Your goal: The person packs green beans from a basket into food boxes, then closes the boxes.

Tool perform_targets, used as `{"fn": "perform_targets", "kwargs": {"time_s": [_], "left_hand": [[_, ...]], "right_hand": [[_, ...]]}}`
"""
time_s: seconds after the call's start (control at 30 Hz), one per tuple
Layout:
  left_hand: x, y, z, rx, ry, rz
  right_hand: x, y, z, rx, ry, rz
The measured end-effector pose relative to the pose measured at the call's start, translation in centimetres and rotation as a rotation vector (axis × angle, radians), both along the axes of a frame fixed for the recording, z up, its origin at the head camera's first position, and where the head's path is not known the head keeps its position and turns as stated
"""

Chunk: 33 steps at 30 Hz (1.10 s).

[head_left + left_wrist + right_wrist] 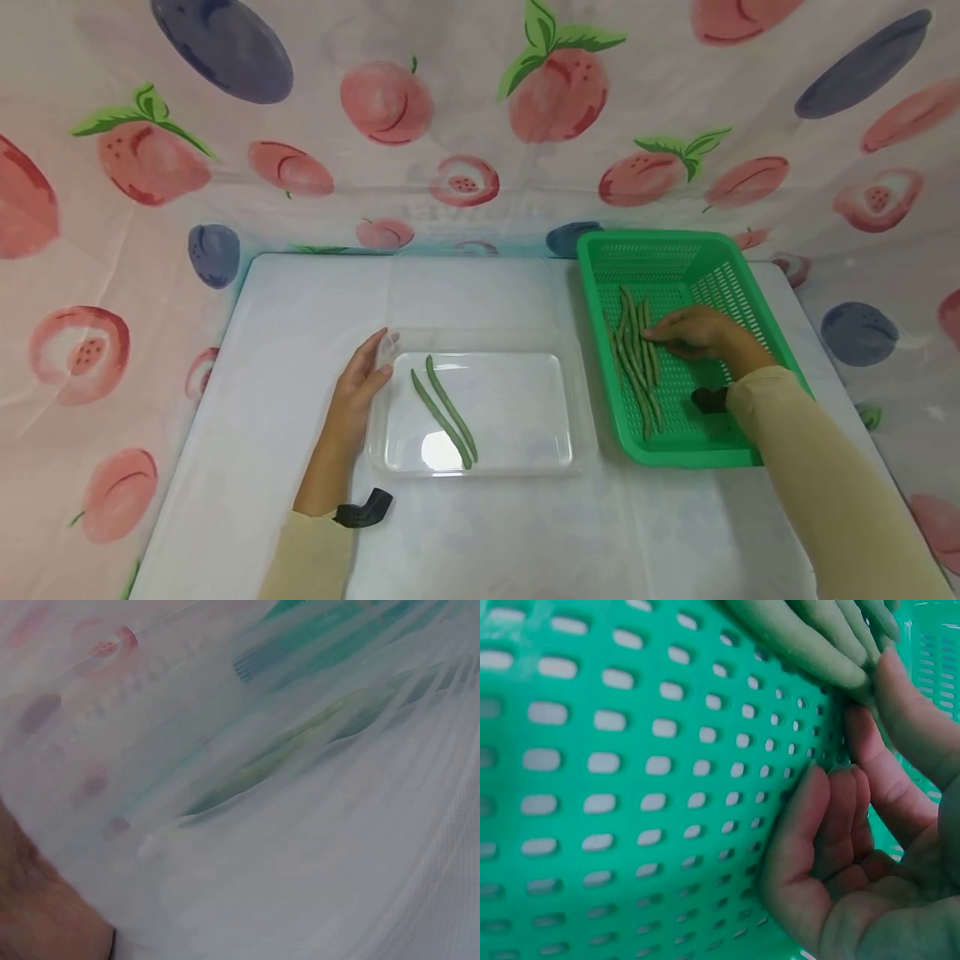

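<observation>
My left hand [356,390] grips the left end of a clear plastic container [480,340], thumb at the rim. Two long green beans [442,412] lie side by side inside it, blurred through the clear wall in the left wrist view. On the right, my right hand [697,332] reaches into a green perforated basket [697,458] beside a bunch of green beans [632,358]. Thumb and forefinger [870,739] pinch the tip of a green bean [802,645] in the right wrist view, while the other fingers stay curled near the basket floor.
Both containers stand on a white-covered table [480,542], the basket to the right of the clear one. A fruit-print cloth [465,100] rises behind the table and along both sides. Black wrist mounts [365,508] stick out at both wrists.
</observation>
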<state>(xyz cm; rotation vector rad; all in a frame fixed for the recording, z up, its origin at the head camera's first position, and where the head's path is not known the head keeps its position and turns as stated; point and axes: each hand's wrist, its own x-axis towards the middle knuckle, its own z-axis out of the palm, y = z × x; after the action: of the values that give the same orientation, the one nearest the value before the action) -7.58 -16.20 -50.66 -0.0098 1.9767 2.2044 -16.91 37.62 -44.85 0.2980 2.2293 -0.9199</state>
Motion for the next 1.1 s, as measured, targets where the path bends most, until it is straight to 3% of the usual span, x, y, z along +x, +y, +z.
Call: {"fn": "perform_targets", "kwargs": {"time_s": [0.17,0.57,1.1], "left_hand": [[0.0,-0.1,-0.2,0.006,0.007,-0.002],[-0.1,-0.1,-0.2,0.015,0.004,-0.007],[-0.2,-0.1,-0.1,-0.008,0.002,0.007]], "right_hand": [[-0.1,-0.2,0.1,-0.002,-0.01,0.009],[-0.3,0.9,-0.3,-0.164,-0.041,-0.065],[0.2,0.5,2.1,-0.317,-0.103,-0.066]]}}
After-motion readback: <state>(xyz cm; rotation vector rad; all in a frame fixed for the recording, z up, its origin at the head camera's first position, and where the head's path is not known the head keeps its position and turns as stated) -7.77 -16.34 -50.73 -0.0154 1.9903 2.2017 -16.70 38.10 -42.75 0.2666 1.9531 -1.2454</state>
